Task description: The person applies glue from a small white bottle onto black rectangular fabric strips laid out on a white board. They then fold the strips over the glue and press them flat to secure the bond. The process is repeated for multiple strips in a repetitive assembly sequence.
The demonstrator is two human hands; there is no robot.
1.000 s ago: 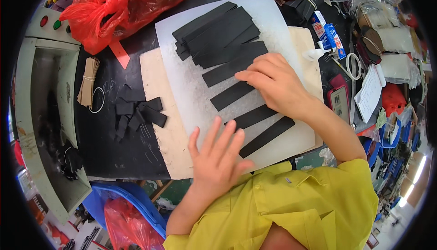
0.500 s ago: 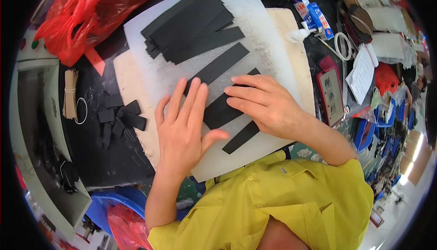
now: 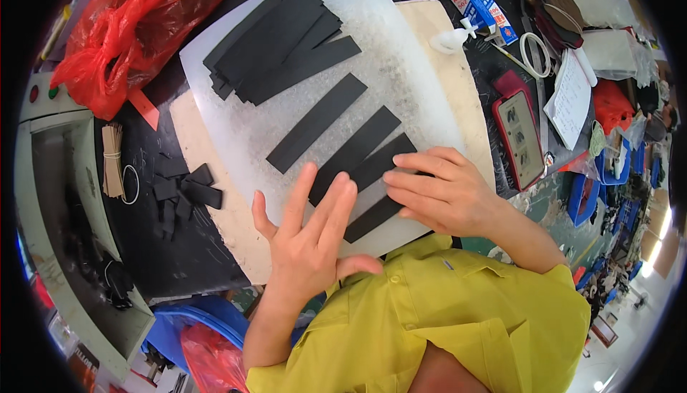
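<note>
Black flat strips lie slanted across a whitish translucent sheet. Fingers spread, my left hand [image 3: 308, 239] is open, its fingertips over the lower-left end of a middle strip [image 3: 358, 151]. My right hand [image 3: 454, 189] lies with fingers stretched over the upper-right ends of the two strips nearest me, one of them the lowest strip [image 3: 373, 219]; its thumb is mostly hidden. A separate strip [image 3: 318, 123] rests farther up, untouched. Beyond it is a fanned pile of black strips [image 3: 268, 42] on the same white sheet [image 3: 408, 71]. Neither hand visibly grips anything.
A cream board [image 3: 215, 193] lies under the sheet. To the left are small black pieces [image 3: 186, 189], a tied tan bundle [image 3: 112, 160] and a red plastic bag [image 3: 122, 50]. On the right are a white bottle [image 3: 449, 40], blue-white boxes [image 3: 481, 8] and a red-cased phone [image 3: 517, 139].
Both hands have drawn nearer my body, and the left has slid off the farther single strip, which now shows whole. My right hand has shifted to the right. The view has moved slightly.
</note>
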